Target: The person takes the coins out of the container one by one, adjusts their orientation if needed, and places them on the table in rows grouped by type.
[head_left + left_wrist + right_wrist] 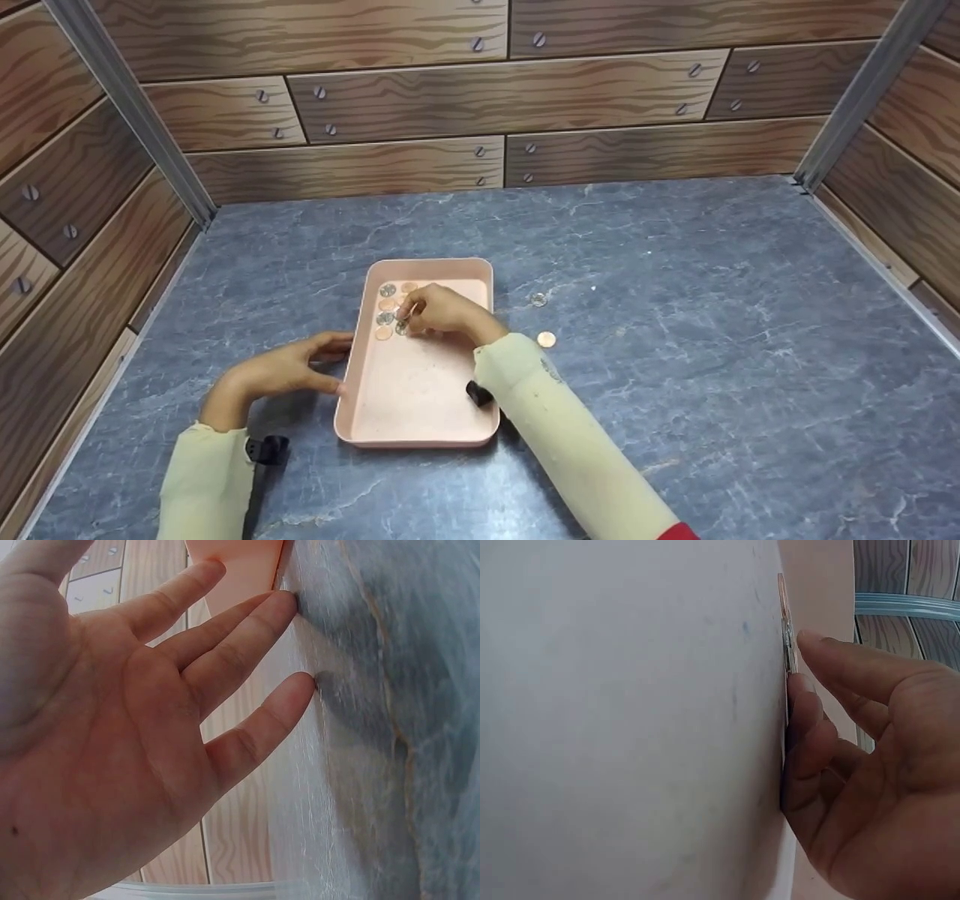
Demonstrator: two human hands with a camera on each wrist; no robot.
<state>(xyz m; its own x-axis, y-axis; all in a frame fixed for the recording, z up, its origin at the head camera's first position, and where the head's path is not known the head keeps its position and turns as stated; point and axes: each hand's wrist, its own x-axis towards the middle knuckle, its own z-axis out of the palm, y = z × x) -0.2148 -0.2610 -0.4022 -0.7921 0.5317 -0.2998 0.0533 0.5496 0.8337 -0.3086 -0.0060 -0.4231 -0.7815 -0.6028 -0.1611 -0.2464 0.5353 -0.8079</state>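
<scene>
A pink tray (420,442) lies on the grey marbled table (675,315). Several copper and silver coins (386,304) sit in the tray's far left corner. My right hand (409,319) reaches in over them, fingers curled, and pinches a silver coin (403,325) against the tray floor. In the right wrist view the thumb and fingertips of that hand (795,667) meet at the coin (787,630), seen edge-on. My left hand (330,364) lies flat beside the tray's left wall. The left wrist view shows its straight fingers (296,641) touching the table by the tray (240,570).
Two loose coins lie on the table right of the tray: a silver one (538,299) and a copper one (546,339). Wood-patterned walls (480,105) close in the back and both sides. Black wrist mounts show on both sleeves.
</scene>
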